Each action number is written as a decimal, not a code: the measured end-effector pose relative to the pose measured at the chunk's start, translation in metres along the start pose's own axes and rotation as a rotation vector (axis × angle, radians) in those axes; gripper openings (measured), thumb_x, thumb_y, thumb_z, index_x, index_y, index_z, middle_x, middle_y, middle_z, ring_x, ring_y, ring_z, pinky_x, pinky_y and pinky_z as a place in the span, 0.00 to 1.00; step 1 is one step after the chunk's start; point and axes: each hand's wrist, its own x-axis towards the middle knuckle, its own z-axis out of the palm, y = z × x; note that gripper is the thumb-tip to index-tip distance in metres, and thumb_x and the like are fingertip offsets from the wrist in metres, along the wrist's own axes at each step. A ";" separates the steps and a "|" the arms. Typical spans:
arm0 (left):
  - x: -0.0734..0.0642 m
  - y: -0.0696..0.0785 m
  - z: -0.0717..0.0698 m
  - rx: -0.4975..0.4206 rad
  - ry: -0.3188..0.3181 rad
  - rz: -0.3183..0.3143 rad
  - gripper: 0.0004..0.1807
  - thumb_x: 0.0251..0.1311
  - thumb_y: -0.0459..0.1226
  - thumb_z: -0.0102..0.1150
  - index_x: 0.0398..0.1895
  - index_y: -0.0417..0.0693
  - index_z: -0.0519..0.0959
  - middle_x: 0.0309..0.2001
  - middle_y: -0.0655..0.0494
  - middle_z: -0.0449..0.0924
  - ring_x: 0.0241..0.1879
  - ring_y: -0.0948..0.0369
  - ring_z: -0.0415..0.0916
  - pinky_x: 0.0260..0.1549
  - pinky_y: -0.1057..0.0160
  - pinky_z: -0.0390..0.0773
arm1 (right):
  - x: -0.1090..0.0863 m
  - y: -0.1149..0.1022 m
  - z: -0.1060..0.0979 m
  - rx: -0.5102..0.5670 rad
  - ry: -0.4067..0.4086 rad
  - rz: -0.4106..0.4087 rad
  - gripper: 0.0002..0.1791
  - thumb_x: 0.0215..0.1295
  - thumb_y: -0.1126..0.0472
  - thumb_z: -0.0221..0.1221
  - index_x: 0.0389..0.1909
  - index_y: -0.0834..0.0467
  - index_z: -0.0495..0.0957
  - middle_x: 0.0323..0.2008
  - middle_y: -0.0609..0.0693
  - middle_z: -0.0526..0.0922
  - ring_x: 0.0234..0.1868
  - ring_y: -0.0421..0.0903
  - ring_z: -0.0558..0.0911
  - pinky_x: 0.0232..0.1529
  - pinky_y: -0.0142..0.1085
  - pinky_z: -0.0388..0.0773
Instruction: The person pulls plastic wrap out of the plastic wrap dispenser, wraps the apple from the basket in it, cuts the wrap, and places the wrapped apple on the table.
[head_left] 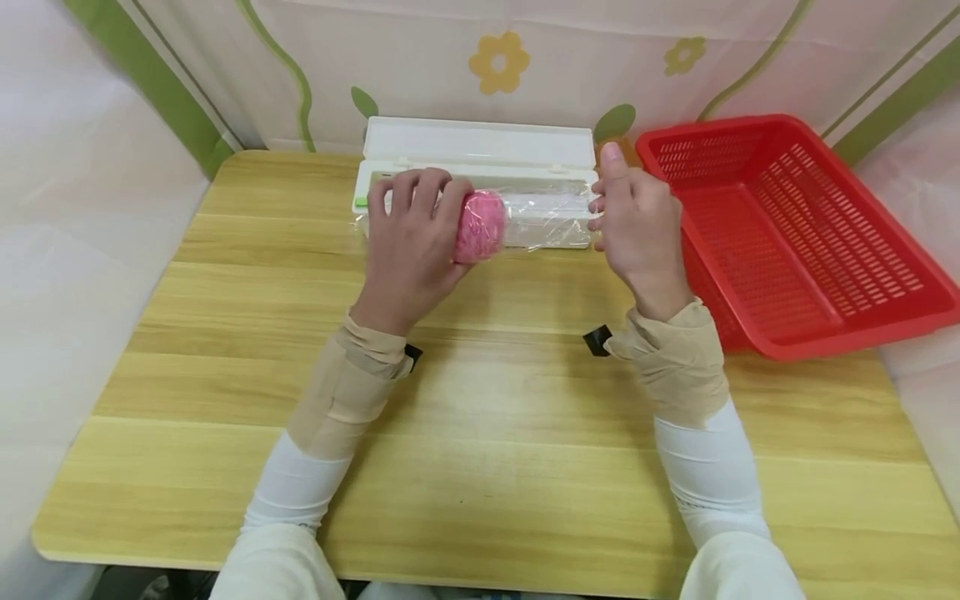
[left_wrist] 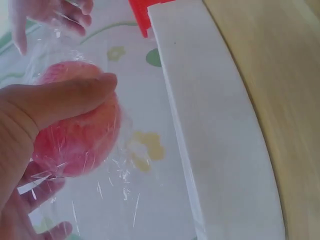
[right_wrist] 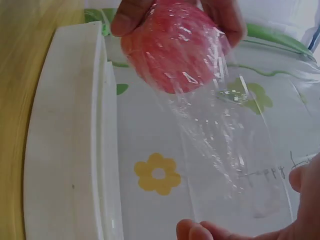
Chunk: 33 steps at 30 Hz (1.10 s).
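Observation:
A round pink-red apple [head_left: 480,227] is partly covered in clear plastic wrap [head_left: 551,218]. My left hand [head_left: 416,237] grips it above the table, its thumb [left_wrist: 75,97] lying across the front in the left wrist view. From the apple a loose, crumpled tail of wrap [right_wrist: 220,145] stretches toward my right hand [head_left: 641,221]. That hand is raised, thumb up and apart from the loosely bent fingers; whether its fingertips touch the wrap, I cannot tell. Just beyond both hands lies a long white wrap dispenser box [head_left: 480,146] with its lid raised.
A red plastic basket [head_left: 795,333] stands at the right of the wooden table [head_left: 480,467], close beside my right hand. A white curtain [head_left: 420,50] with flowers and green lines hangs behind the table's back edge.

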 end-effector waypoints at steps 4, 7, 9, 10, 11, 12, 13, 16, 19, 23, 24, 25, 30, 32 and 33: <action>-0.002 0.002 0.003 0.015 -0.015 0.017 0.38 0.50 0.52 0.82 0.59 0.45 0.75 0.56 0.45 0.77 0.58 0.45 0.70 0.58 0.42 0.70 | 0.004 0.007 0.013 -0.075 0.037 -0.066 0.32 0.76 0.29 0.49 0.32 0.54 0.80 0.22 0.44 0.80 0.21 0.41 0.82 0.23 0.31 0.78; -0.005 0.002 0.006 -0.013 -0.047 0.029 0.43 0.46 0.56 0.83 0.59 0.44 0.74 0.55 0.45 0.77 0.56 0.46 0.70 0.54 0.45 0.72 | 0.003 0.010 0.020 -0.120 0.095 -0.166 0.26 0.79 0.39 0.53 0.27 0.55 0.77 0.19 0.44 0.75 0.21 0.42 0.77 0.24 0.32 0.72; -0.006 0.002 0.008 -0.023 -0.071 0.043 0.45 0.46 0.59 0.81 0.61 0.43 0.74 0.54 0.45 0.77 0.55 0.46 0.70 0.52 0.47 0.73 | 0.002 0.009 0.022 -0.137 0.139 -0.227 0.24 0.79 0.45 0.54 0.26 0.57 0.78 0.20 0.45 0.74 0.24 0.43 0.74 0.26 0.32 0.69; -0.007 0.002 0.009 -0.029 -0.086 0.050 0.46 0.46 0.61 0.80 0.62 0.43 0.74 0.53 0.45 0.77 0.55 0.46 0.70 0.52 0.47 0.73 | 0.001 0.007 0.022 -0.137 0.156 -0.252 0.23 0.79 0.46 0.55 0.27 0.59 0.79 0.21 0.47 0.74 0.25 0.43 0.73 0.28 0.32 0.69; -0.007 0.003 0.010 -0.035 -0.102 0.054 0.47 0.47 0.62 0.78 0.63 0.43 0.74 0.53 0.45 0.77 0.55 0.46 0.70 0.52 0.47 0.73 | -0.001 0.006 0.023 -0.133 0.168 -0.274 0.23 0.79 0.48 0.56 0.29 0.60 0.80 0.22 0.48 0.74 0.26 0.44 0.73 0.29 0.31 0.69; -0.008 0.004 0.011 -0.041 -0.120 0.055 0.47 0.47 0.63 0.76 0.64 0.43 0.73 0.53 0.45 0.77 0.55 0.46 0.70 0.52 0.47 0.73 | -0.002 0.004 0.023 -0.129 0.176 -0.288 0.22 0.79 0.48 0.56 0.31 0.61 0.81 0.23 0.48 0.75 0.26 0.44 0.73 0.30 0.31 0.69; -0.008 0.005 0.013 -0.046 -0.144 0.053 0.47 0.48 0.63 0.73 0.65 0.44 0.73 0.53 0.45 0.76 0.55 0.46 0.70 0.51 0.46 0.73 | -0.004 0.002 0.022 -0.126 0.179 -0.301 0.22 0.79 0.49 0.57 0.32 0.63 0.81 0.23 0.49 0.75 0.27 0.44 0.73 0.30 0.30 0.69; -0.009 0.010 0.016 -0.073 -0.217 0.024 0.46 0.46 0.64 0.68 0.65 0.46 0.73 0.54 0.46 0.76 0.55 0.47 0.70 0.51 0.46 0.73 | -0.010 -0.002 0.022 -0.132 0.171 -0.334 0.22 0.79 0.48 0.58 0.34 0.65 0.81 0.23 0.51 0.75 0.27 0.45 0.73 0.30 0.30 0.68; -0.009 0.014 0.017 -0.109 -0.279 -0.016 0.46 0.45 0.64 0.68 0.64 0.47 0.74 0.55 0.47 0.76 0.56 0.47 0.71 0.51 0.45 0.73 | -0.016 -0.006 0.021 -0.141 0.162 -0.368 0.23 0.79 0.47 0.58 0.33 0.65 0.81 0.22 0.53 0.76 0.26 0.47 0.73 0.30 0.30 0.67; -0.009 0.016 0.014 -0.135 -0.257 -0.077 0.46 0.44 0.65 0.75 0.61 0.48 0.75 0.55 0.48 0.79 0.57 0.47 0.72 0.52 0.44 0.73 | -0.023 -0.012 0.019 -0.160 0.194 -0.408 0.24 0.78 0.46 0.59 0.32 0.64 0.82 0.23 0.57 0.79 0.26 0.46 0.75 0.30 0.32 0.66; -0.008 0.016 0.013 -0.134 -0.233 -0.088 0.45 0.43 0.66 0.76 0.60 0.48 0.76 0.54 0.48 0.79 0.56 0.47 0.72 0.53 0.44 0.73 | -0.024 -0.013 0.018 -0.168 0.207 -0.416 0.24 0.78 0.46 0.58 0.32 0.64 0.82 0.23 0.58 0.80 0.26 0.46 0.75 0.30 0.33 0.65; -0.008 0.015 0.013 -0.131 -0.202 -0.095 0.45 0.43 0.66 0.78 0.58 0.48 0.77 0.53 0.48 0.80 0.55 0.47 0.73 0.53 0.43 0.72 | -0.025 -0.014 0.018 -0.177 0.222 -0.424 0.25 0.78 0.45 0.58 0.32 0.64 0.82 0.24 0.58 0.81 0.27 0.45 0.75 0.30 0.34 0.64; -0.007 0.013 0.009 -0.106 -0.026 -0.076 0.42 0.42 0.65 0.78 0.52 0.46 0.80 0.48 0.49 0.84 0.53 0.48 0.73 0.55 0.43 0.70 | -0.024 -0.014 0.016 -0.194 0.316 -0.459 0.26 0.78 0.43 0.57 0.32 0.62 0.83 0.23 0.57 0.82 0.25 0.34 0.71 0.27 0.33 0.61; -0.006 0.012 0.007 -0.102 0.048 -0.061 0.40 0.42 0.64 0.78 0.50 0.45 0.81 0.46 0.49 0.85 0.52 0.48 0.74 0.56 0.42 0.69 | -0.021 -0.012 0.016 -0.186 0.348 -0.455 0.26 0.78 0.42 0.57 0.31 0.62 0.83 0.22 0.55 0.82 0.24 0.29 0.69 0.26 0.32 0.60; -0.006 0.012 0.005 -0.095 0.088 -0.053 0.39 0.43 0.63 0.78 0.49 0.45 0.82 0.46 0.49 0.85 0.52 0.48 0.74 0.56 0.42 0.68 | -0.020 -0.011 0.016 -0.179 0.354 -0.445 0.26 0.78 0.42 0.58 0.31 0.62 0.83 0.21 0.52 0.81 0.24 0.28 0.69 0.26 0.32 0.60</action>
